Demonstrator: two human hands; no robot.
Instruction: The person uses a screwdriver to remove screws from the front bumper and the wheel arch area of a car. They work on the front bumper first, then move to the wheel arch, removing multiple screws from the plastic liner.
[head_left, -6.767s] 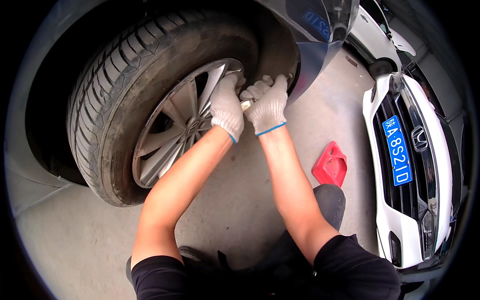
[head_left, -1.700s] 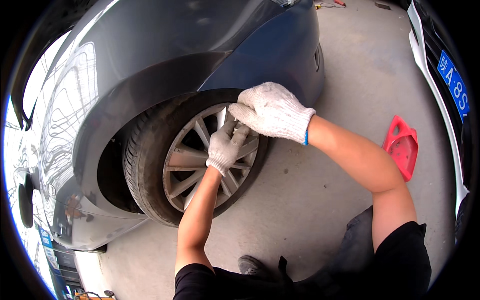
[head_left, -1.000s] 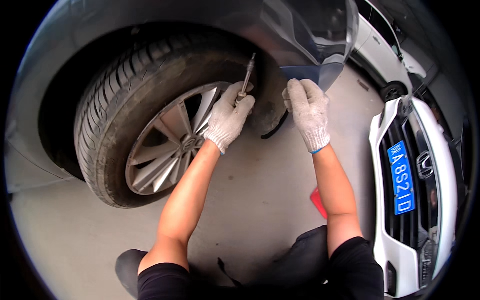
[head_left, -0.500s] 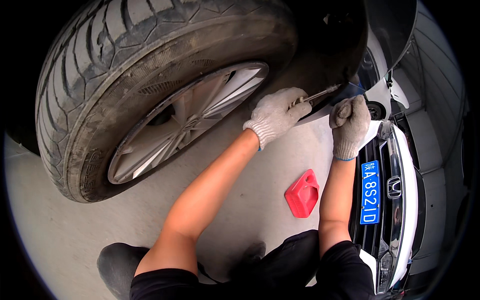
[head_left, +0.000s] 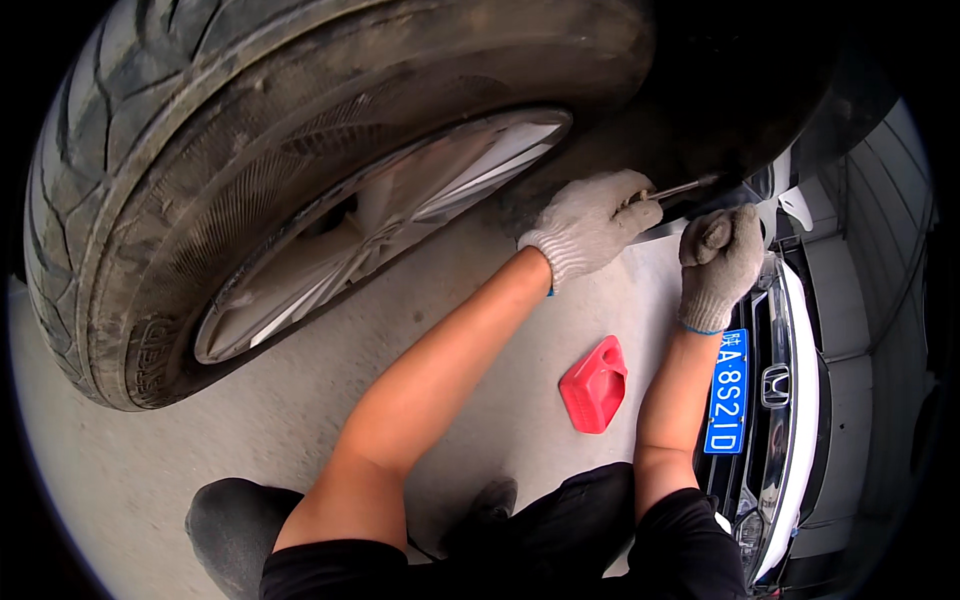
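My left hand (head_left: 600, 218), in a pale knitted work glove, is closed around a slim metal rod-shaped tool (head_left: 680, 190). The tool's shaft points right, and its tip reaches into the dark area under the car body beyond the wheel. Just to the right, my right hand (head_left: 722, 255) wears a matching glove with its fingers curled in; whatever they hold, if anything, is hidden. To the left of both hands looms a large car wheel with a dusty tire (head_left: 230, 200) and a silver spoked rim (head_left: 380, 235).
A red plastic container with a cut-out side (head_left: 597, 388) rests on the grey concrete floor (head_left: 480, 400) between my forearms. On the right stands a white car (head_left: 800, 400) with a blue plate and dark grille. Dark bodywork (head_left: 750, 90) overhangs my hands.
My view has shifted, so the wheel looks larger. Both gloved hands now sit a little further right in the picture, the left one still gripping the metal tool.
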